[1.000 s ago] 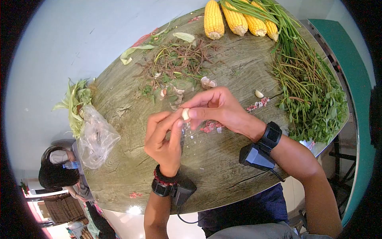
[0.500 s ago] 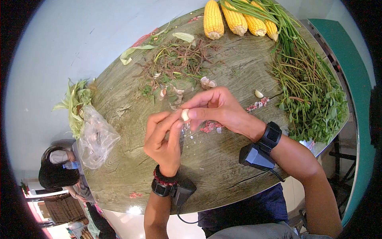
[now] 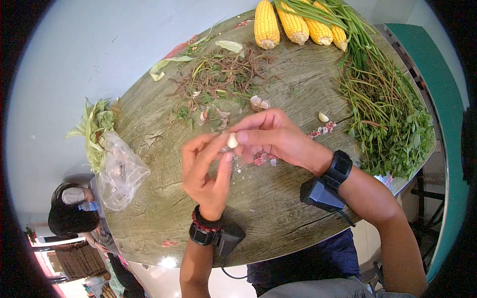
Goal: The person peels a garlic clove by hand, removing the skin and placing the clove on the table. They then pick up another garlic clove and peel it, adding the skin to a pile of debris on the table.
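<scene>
A pale garlic clove (image 3: 232, 141) is between the fingertips of both hands near the middle of the view. My left hand (image 3: 206, 171) comes from below, its thumb and fingers closed on the clove's left and lower side. From the right, my right hand (image 3: 273, 136) pinches the same clove between thumb and forefinger. Another peeled clove (image 3: 323, 117) lies on the table to the right. Just above my hands are a piece of garlic bulb (image 3: 259, 103) and loose papery skins (image 3: 223, 118).
Corn cobs (image 3: 267, 25) lie at the wooden table's (image 3: 164, 198) far edge. Bunched greens (image 3: 392, 119) cover its right side. Stem scraps (image 3: 223, 74) lie beyond my hands. Husks (image 3: 94, 129) and a plastic bag (image 3: 120, 171) are at left, near a person (image 3: 74, 208).
My left thumb has moved slightly down and right, and the fingers of both hands have shifted a little around the clove. The things on the table have not moved.
</scene>
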### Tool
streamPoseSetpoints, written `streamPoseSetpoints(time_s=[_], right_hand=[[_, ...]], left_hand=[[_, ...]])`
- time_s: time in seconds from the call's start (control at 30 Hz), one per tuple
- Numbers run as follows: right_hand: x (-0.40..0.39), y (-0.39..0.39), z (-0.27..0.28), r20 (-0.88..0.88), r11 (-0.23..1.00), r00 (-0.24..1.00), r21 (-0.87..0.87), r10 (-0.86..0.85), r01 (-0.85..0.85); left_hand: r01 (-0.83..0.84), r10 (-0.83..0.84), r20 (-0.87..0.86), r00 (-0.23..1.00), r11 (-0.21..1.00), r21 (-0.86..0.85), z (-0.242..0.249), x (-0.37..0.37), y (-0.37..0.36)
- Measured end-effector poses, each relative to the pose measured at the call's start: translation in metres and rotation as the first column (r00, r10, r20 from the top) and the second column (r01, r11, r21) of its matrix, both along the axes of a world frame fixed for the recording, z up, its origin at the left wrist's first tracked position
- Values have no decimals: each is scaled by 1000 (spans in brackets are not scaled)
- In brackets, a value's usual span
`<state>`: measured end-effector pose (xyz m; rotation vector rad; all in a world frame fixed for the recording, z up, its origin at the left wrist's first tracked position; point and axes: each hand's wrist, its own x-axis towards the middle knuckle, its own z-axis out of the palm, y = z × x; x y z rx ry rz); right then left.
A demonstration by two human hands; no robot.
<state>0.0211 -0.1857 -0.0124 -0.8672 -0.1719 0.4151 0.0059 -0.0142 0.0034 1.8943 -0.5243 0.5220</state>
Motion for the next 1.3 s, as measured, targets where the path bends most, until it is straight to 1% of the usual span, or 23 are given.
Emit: streamPoseSetpoints(time_s=[0.07, 0.17, 0.27, 0.37, 0.47, 0.57, 0.67, 0.77, 0.87, 0.97, 1.07, 1.17, 1.27, 1.3], right_hand=[[0, -4, -1, -2, 998, 998, -36, 60, -60], [-1, -2, 3, 1, 993, 997, -93, 73, -73], [0, -1, -1, 18, 982, 999, -189, 33, -29], [-1, 2, 5, 63, 998, 998, -67, -5, 9], [2, 1, 0, 79, 999, 996, -47, 29, -25], [2, 3, -3, 100, 1000, 995, -10, 15, -14], [2, 2, -2, 95, 1000, 995, 11, 19, -20], [2, 3, -2, 67, 999, 997, 18, 26, -27], [2, -1, 2, 41, 998, 998, -36, 46, -44], [1, -1, 4, 25, 999, 999, -39, 36, -35], [2, 1, 0, 56, 1000, 998, 11, 20, -21], [2, 2, -2, 56, 1000, 998, 16, 4, -5], [1, 1, -1, 58, 1000, 998, 20, 12, -13], [1, 0, 0, 69, 1000, 998, -23, 11, -10]], left_hand=[[17, -19, 47, 999, 999, 46, -1, 2, 2], [46, -45, -5, 999, 998, 43, 2, 1, 5], [51, -55, -62, 997, 997, -60, 1, 1, 2], [30, -46, -99, 994, 987, -155, -3, 1, 1], [24, -28, -41, 999, 997, -79, -4, 4, 3], [-4, 4, -9, 1000, 1000, 4, -4, 3, 5], [-14, 15, -53, 999, 1000, 15, 0, 1, 5], [13, -13, -42, 999, 1000, 12, -2, 2, 6], [22, -21, -43, 999, 999, 29, -1, 1, 4], [51, -61, -95, 994, 993, -102, -2, 0, 1], [78, -87, -95, 992, 993, -92, -1, 0, 2], [63, -82, -144, 986, 989, -131, 3, -2, -1], [96, -113, -114, 987, 985, -145, -1, 0, 2], [109, -125, -108, 986, 983, -150, -2, 1, 4]])
